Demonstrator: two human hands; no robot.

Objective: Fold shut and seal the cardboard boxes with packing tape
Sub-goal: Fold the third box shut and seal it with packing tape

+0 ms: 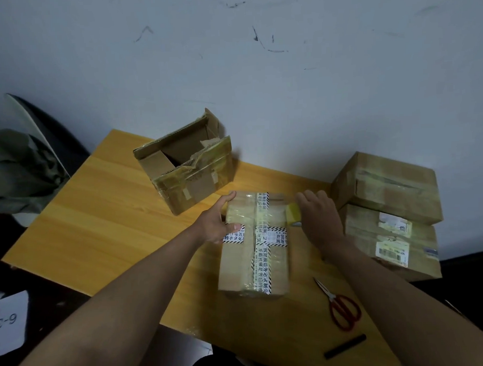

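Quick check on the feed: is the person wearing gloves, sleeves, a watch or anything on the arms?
No. The left hand and right hand are both bare, without gloves. Both forearms are uncovered up to the frame edge; no sleeves, watch, rings or wristbands show.

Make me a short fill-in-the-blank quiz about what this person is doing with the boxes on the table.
1. The left hand steadies the closed box while the right hand holds a roll of ____.
2. The scissors have ____ handles.
3. The box at the far end of the table has its flaps ____.
4. On the right, two sealed boxes are ____ one on the other.

Missing words: tape; red; open; stacked
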